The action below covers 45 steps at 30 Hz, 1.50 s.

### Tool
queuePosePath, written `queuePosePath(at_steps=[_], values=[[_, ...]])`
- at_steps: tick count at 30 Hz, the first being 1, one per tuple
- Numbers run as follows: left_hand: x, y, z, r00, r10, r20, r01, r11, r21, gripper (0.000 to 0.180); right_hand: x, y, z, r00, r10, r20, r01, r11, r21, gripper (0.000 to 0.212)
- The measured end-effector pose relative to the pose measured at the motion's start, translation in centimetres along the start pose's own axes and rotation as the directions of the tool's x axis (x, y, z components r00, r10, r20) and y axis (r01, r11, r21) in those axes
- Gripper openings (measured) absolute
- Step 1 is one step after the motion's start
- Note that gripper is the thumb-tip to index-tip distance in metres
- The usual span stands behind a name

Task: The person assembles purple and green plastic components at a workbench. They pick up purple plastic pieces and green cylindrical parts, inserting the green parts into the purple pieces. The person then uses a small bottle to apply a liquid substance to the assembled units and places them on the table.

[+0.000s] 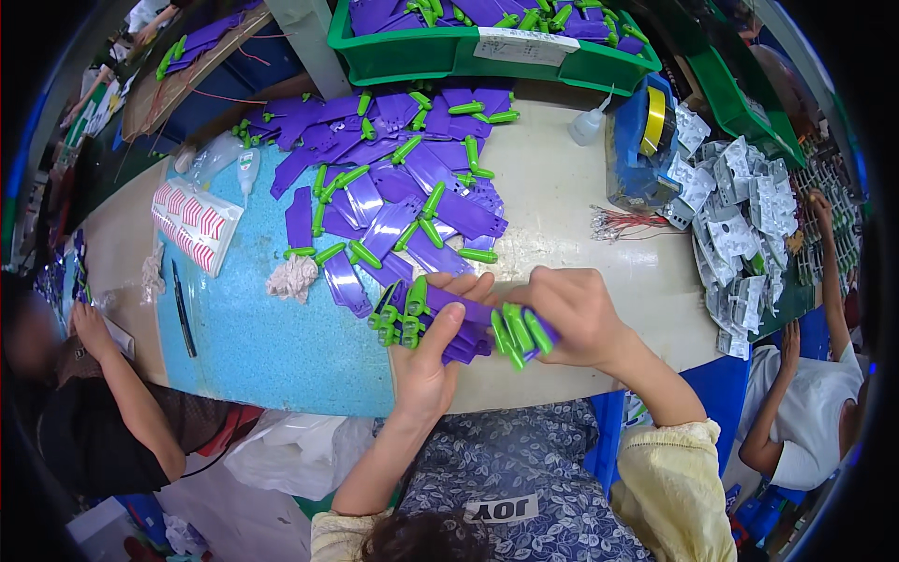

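Note:
Close to the table's front edge, my left hand (427, 377) is closed round a stack of purple plastic parts with green pods (405, 323), the pods bunched at its left side. My right hand (582, 318), just beside it, grips several more purple parts with green pods (518, 330), slightly blurred. Whether the two bunches touch cannot be made out, as my fingers partly hide the purple blades. Beyond my hands a loose pile of the same purple and green parts (398, 220) spreads over the blue mat (272, 351).
A green bin (403, 58) of similar parts stands at the back. On the right are a blue tape dispenser (629, 150), a bottle (587, 126), red wires (627, 223) and grey plastic housings (740, 225). A pen (184, 309) and striped packet (197, 225) lie left. People sit on both sides.

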<state>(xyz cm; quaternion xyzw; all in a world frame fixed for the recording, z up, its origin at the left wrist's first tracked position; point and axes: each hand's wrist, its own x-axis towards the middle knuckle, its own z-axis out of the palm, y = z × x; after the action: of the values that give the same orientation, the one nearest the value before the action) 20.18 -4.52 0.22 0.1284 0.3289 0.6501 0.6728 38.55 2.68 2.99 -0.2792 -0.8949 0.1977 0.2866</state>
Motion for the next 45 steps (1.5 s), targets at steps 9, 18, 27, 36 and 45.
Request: queuePosePath(at_steps=[9,18,27,36,45], values=[[0.4,3.4,-1.4,0.904,-0.403,-0.139,0.427,0.852,0.303,0.041,0.6,4.2,1.5,0.976,0.189,-0.110,-0.199,0.976,-0.089,0.054],[2.1,0.5,-1.7,0.985,-0.091,-0.147,0.100,0.993,0.057,0.049,1.6,0.7,2.5,0.872,0.484,0.075,-0.454,0.739,0.497,0.032],[1.7,-1.9,1.6,0.982,-0.176,0.062,0.140,0.915,0.380,0.045,-1.6,-1.4,-0.4,0.977,0.072,-0.203,-0.098,0.988,-0.120,0.040],[-0.9,-5.2,4.0,0.717,-0.689,-0.105,0.678,0.724,-0.123,0.050,-12.3,5.0,-5.4,0.883,0.466,-0.053,-0.451,0.813,-0.369,0.051],[-0.9,-8.4,4.1,0.568,-0.821,0.049,0.738,0.482,-0.473,0.080,-4.7,2.7,-1.9,0.956,0.266,0.126,-0.278,0.956,0.089,0.029]])
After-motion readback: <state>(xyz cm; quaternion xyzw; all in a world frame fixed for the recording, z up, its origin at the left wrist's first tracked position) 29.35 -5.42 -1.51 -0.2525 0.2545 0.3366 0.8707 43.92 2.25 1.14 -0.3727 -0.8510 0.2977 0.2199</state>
